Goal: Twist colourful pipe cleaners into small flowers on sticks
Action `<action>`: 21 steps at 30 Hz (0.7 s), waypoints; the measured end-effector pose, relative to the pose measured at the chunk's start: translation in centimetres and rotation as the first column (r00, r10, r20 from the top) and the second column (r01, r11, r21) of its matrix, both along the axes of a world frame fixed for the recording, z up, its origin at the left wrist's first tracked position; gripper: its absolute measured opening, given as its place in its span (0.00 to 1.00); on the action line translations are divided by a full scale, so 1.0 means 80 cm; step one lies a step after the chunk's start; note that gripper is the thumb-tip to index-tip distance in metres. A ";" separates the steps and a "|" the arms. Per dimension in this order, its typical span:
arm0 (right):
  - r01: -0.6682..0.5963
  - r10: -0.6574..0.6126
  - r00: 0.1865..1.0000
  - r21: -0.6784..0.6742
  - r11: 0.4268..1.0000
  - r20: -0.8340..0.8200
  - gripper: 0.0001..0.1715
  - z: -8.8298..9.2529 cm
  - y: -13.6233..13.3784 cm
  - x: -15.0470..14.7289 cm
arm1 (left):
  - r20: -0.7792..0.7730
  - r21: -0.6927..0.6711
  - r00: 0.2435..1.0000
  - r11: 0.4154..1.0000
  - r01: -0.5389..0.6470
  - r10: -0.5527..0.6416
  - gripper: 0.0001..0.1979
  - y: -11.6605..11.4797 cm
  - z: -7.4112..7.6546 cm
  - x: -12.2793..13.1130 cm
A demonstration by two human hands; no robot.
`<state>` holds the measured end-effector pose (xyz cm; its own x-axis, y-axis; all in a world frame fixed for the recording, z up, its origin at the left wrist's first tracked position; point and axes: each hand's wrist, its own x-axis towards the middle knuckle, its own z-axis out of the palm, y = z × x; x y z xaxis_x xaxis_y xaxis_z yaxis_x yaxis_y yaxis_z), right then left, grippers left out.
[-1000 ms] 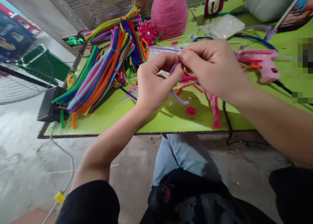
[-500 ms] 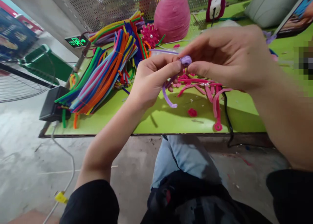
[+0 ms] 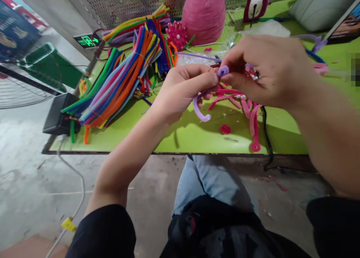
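Left hand (image 3: 185, 90) and right hand (image 3: 270, 68) pinching purple stem (image 3: 196, 105) over table (image 3: 202, 143), in from front edge; coil (image 3: 224, 71) formed, tail (image 3: 201, 115) (hooked end) hanging loose.

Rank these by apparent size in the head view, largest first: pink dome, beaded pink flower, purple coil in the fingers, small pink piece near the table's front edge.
1. Pink dome
2. Beaded pink flower
3. Purple coil and small pink piece: these look too alike to rank.
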<state>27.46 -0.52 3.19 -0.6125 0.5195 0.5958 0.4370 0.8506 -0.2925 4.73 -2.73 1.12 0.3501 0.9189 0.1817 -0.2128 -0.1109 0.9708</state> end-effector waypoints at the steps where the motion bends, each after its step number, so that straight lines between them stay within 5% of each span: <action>1: 0.005 -0.005 1.000 -0.013 1.000 0.007 0.16 -0.001 -0.001 -0.002 | -0.015 0.038 0.999 0.999 -0.028 0.028 0.10 0.001 0.000 0.000; 5: 0.038 -0.034 0.999 -0.099 0.994 0.040 0.13 -0.005 -0.002 -0.009 | -0.149 0.250 0.971 0.957 -0.147 0.188 0.12 0.000 0.000 0.000; 11: 0.124 -0.116 0.991 -0.145 0.982 0.063 0.10 -0.015 -0.002 -0.020 | -0.277 0.591 0.851 0.777 -0.215 0.446 0.11 -0.005 0.000 -0.001; 18: 0.102 -0.154 0.978 -0.325 0.940 -0.140 0.17 -0.032 -0.008 -0.033 | -0.432 0.678 0.738 0.726 -0.113 0.518 0.14 0.012 -0.018 -0.015; 21: 0.071 -0.206 0.949 -0.475 0.877 -0.239 0.20 -0.041 -0.005 -0.042 | -0.466 0.777 0.675 0.629 0.003 0.572 0.18 0.023 -0.025 -0.021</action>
